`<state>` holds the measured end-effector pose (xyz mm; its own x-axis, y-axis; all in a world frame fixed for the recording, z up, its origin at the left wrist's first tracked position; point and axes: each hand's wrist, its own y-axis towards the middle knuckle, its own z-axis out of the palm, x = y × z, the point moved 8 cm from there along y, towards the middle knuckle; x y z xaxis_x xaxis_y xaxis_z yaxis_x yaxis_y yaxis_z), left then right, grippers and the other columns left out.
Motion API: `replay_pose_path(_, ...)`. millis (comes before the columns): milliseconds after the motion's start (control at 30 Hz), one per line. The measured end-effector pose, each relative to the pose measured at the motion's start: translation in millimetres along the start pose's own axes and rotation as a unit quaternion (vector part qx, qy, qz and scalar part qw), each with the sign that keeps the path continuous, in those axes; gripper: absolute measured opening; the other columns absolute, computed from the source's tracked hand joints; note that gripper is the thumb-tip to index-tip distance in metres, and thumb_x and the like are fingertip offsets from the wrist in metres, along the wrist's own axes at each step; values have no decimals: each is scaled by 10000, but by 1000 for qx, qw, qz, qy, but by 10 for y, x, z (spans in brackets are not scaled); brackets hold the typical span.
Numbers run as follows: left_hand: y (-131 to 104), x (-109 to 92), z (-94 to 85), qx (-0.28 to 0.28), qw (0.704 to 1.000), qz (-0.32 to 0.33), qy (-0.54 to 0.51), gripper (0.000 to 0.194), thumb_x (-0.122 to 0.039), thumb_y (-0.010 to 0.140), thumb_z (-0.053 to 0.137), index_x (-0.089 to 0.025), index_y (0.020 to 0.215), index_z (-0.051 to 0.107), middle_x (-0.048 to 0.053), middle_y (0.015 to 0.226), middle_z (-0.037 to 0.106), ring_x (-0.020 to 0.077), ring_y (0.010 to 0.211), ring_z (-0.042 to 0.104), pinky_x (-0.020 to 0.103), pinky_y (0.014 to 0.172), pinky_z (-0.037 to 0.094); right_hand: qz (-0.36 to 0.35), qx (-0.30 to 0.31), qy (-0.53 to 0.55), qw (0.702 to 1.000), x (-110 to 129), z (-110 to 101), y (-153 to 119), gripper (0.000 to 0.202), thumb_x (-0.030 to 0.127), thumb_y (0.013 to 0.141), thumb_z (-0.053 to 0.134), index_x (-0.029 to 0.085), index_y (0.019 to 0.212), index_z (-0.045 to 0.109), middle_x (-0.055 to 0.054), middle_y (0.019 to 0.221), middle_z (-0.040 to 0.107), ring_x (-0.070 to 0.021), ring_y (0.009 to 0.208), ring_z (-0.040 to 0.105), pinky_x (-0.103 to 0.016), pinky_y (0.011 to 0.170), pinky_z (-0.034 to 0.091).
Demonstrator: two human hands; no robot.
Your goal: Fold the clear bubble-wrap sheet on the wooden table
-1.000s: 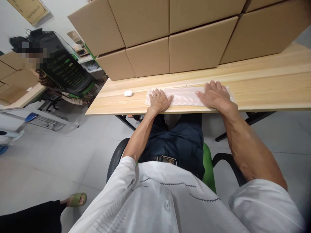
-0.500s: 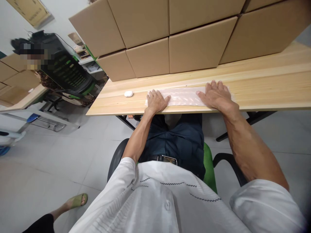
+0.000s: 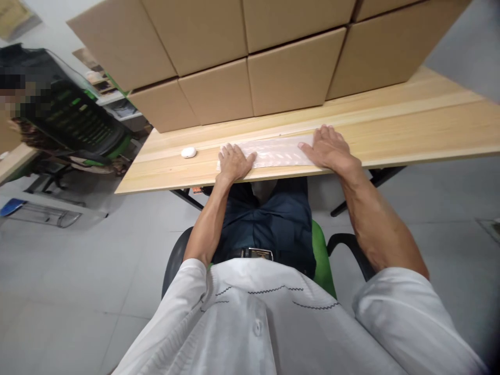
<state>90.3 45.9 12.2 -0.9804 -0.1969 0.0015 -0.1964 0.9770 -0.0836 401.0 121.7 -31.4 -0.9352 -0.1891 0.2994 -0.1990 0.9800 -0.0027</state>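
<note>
Wrap on table; boxes behind; case left of wrap

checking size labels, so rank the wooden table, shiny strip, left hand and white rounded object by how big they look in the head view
1. Wooden table
2. Shiny strip, partly hidden
3. Left hand
4. White rounded object

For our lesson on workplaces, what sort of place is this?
Probably a workroom or office: cardboard boxes stacked on a wooden table, and a black-and-green chair at another table.
</note>
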Motion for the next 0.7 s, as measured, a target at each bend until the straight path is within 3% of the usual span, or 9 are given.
replay_pose_path(133,24,4,-20,-2,1000,1,7,1014,-706,1229,281,2,1955,310,297,2064,251,445,1966,228,613,1589,231,10,7,8,1000,-61,-36,-16,1190,861,1196,288,-32,1979,214,-328,2068,167,-531,1940,148,-715,1567,163)
replay_pose_path(267,2,-4,-34,3,1000,-1,12,1022,-707,1233,256,15,1956,292,294,2073,227,446,1970,208,601,1591,220,21,24,-5,999,-82,-66,-61,1144,791,1216,280,-63,1972,186,-325,2077,117,-511,1949,114,-671,1584,139)
replay_pose_path(367,-22,2,-48,3,1000,1,17,1024,-691,1239,253,48,1949,282,312,2068,226,457,1968,205,604,1591,217,28,25,-9,999,-111,-66,-66,1118,761,1217,303,-51,1977,188,-311,2080,124,-505,1950,121,-672,1584,147)
replay_pose_path(500,-12,-38,-83,14,999,16,26,982,-653,1247,238,26,1956,292,291,2069,243,442,1968,219,606,1599,192,27,7,1,1000,-170,-54,-31,1168,836,1197,308,-18,1988,210,-304,2074,173,-507,1943,164,-686,1574,173)
replay_pose_path(600,-24,-258,-162,14,998,53,15,947,-642,1254,218,-49,1991,259,212,2100,198,405,1985,165,600,1616,117,15,-1,0,1000,-150,-76,-60,1147,831,1202,320,-4,1984,236,-308,2067,205,-505,1937,196,-691,1565,196)
replay_pose_path(700,-81,-657,-196,15,993,113,-6,916,-645,1258,251,-133,2018,234,135,2115,190,392,1990,142,610,1622,66,12,-7,-19,1000,-90,-131,-157,1064,711,1224,359,-92,1920,326,-378,2022,279,-513,1910,276,-643,1554,243)
